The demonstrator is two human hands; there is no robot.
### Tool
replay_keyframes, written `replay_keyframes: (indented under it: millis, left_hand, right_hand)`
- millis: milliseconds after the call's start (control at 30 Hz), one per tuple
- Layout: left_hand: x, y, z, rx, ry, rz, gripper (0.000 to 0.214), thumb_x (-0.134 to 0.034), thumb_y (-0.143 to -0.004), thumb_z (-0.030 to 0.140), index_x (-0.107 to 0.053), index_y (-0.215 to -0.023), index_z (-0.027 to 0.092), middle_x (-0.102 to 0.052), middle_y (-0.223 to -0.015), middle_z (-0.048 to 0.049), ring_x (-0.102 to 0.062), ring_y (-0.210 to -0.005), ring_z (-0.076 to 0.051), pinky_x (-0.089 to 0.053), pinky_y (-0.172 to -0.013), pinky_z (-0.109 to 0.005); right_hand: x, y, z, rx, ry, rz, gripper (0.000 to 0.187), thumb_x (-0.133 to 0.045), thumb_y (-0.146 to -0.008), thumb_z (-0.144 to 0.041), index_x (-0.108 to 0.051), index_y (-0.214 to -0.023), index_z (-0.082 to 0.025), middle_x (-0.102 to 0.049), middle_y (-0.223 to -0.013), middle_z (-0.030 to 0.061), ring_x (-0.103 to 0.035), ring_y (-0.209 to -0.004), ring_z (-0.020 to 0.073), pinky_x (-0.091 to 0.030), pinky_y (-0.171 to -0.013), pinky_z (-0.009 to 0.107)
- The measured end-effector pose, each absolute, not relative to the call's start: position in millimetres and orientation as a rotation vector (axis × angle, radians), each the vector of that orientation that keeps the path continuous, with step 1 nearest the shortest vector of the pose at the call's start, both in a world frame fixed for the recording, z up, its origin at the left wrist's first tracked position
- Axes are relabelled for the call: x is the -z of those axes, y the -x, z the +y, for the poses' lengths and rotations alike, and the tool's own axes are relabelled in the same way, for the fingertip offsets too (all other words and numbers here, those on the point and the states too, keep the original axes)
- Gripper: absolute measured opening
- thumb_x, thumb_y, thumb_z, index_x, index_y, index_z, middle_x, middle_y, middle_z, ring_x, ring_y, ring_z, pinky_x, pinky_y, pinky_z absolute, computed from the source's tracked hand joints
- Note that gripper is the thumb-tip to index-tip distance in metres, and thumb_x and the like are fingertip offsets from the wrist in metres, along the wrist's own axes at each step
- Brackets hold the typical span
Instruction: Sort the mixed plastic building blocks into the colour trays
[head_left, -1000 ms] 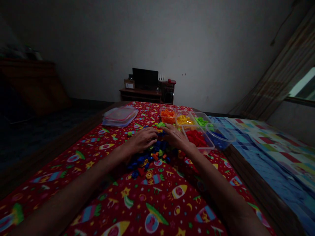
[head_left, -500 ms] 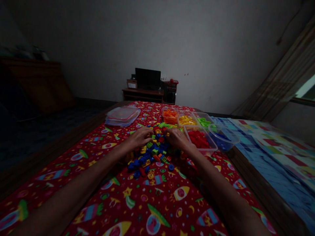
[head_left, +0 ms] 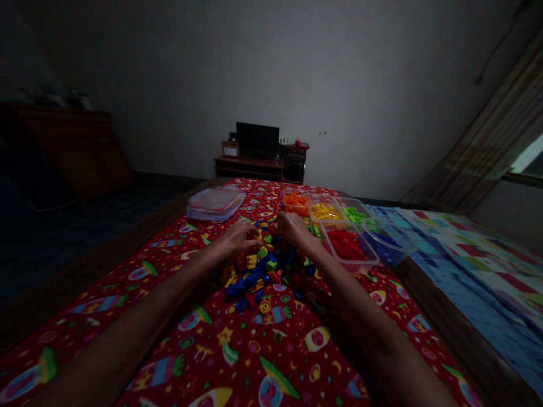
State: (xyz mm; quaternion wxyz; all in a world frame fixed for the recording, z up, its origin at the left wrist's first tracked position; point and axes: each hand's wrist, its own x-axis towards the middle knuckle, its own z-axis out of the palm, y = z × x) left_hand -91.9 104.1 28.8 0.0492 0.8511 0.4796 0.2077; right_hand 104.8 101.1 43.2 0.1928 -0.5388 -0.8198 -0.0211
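A heap of small mixed-colour plastic bricks (head_left: 265,267) lies on a red patterned cloth (head_left: 271,350). My left hand (head_left: 240,236) rests on the heap's far left side with fingers curled into the bricks. My right hand (head_left: 292,228) is at the heap's far right side, fingers bent down among the pieces. What the fingers of either hand pinch is too dark and small to name. Clear tubs to the right hold sorted bricks: orange (head_left: 296,202), yellow (head_left: 323,212), green (head_left: 353,213), red (head_left: 348,244) and blue (head_left: 388,247).
A stack of clear lids (head_left: 215,202) sits at the far left of the cloth. A checked colourful mat (head_left: 475,265) lies to the right past a wooden edge. A low cabinet with a dark screen (head_left: 258,141) stands against the back wall.
Both hands have slid away from me to the heap's far edge and drawn closer together, uncovering more of the bricks. The view has tilted slightly.
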Motion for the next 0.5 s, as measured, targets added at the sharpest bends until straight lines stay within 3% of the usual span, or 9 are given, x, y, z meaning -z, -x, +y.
replay_keyframes:
  millis: [133, 300, 500]
  left_hand:
    - [-24.5, 89.1, 105.3, -0.605, -2.657, 1.429, 0.014, -0.062, -0.066, 0.031, -0.068, -0.069, 0.019, -0.066, -0.077, -0.0063, -0.059, -0.080, -0.022, -0.045, -0.073, -0.030]
    - [-20.1, 92.3, 107.7, -0.519, -2.685, 1.404, 0.014, -0.061, -0.067, 0.031, -0.069, -0.072, 0.021, -0.066, -0.079, -0.0050, -0.058, -0.078, -0.021, -0.043, -0.071, -0.028]
    - [-21.5, 89.1, 101.4, -0.593, -2.736, 1.381, 0.011, -0.063, -0.063, 0.030, -0.067, -0.061, 0.020, -0.065, -0.081, -0.0079, -0.058, -0.085, -0.025, -0.044, -0.074, -0.032]
  right_hand:
    - [-35.5, -89.2, 102.6, 0.077, 1.552, -2.369, 0.025, -0.051, -0.086, -0.025, -0.061, -0.107, -0.015, -0.067, -0.101, 0.0150, -0.061, -0.089, 0.0234, -0.041, -0.070, 0.028]
    - [-41.5, -96.6, 92.3, -0.073, 1.479, -2.285, 0.028, -0.048, -0.086, -0.022, -0.064, -0.107, -0.013, -0.069, -0.096, 0.0136, -0.062, -0.086, 0.0230, -0.042, -0.070, 0.029]
    - [-48.2, -110.2, 99.7, -0.543, 1.259, -2.138, 0.030, -0.049, -0.083, -0.020, -0.069, -0.105, -0.012, -0.069, -0.079, 0.0059, -0.060, -0.067, 0.0146, -0.044, -0.064, 0.024]
